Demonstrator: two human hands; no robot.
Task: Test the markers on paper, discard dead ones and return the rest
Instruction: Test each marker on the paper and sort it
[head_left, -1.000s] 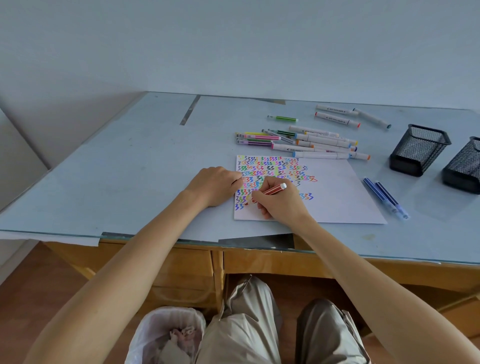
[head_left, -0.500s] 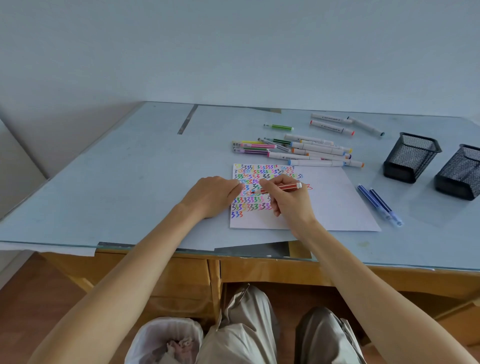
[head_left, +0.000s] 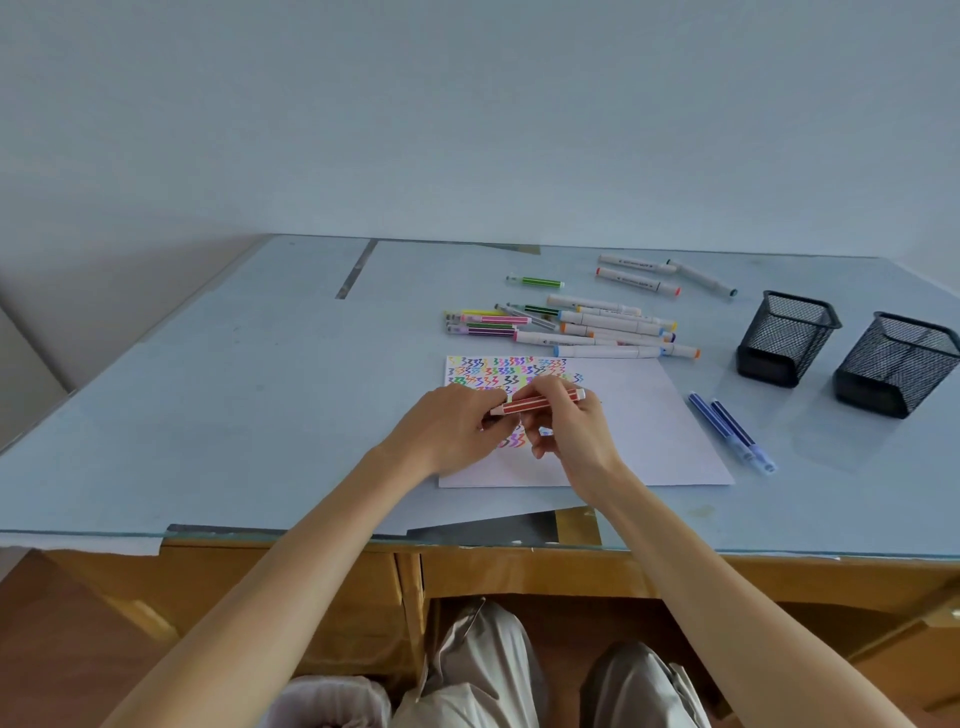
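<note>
In the head view, both hands are meeting over the white paper (head_left: 623, 431), which is lying on the glass-topped desk (head_left: 208, 415) and is carrying rows of coloured zigzag marks under and just beyond the fingertips. The right hand (head_left: 569, 431) is curling its fingers round the red striped marker (head_left: 537, 402) and is holding it nearly level above the sheet, its white end sticking out to the right of the fingers. The left hand (head_left: 452, 434) is pinching the left end of the same marker with curled fingers, so the two hands are touching each other there. Beyond the fingertips, a loose pile of markers (head_left: 566, 327) is lying on the desk, and three white markers (head_left: 654, 275) are lying farther behind it. To the right of the right hand's fingers, two blue pens (head_left: 732, 431) are lying just beside the paper's edge, and two black mesh holders (head_left: 841, 358) are standing past them
</note>
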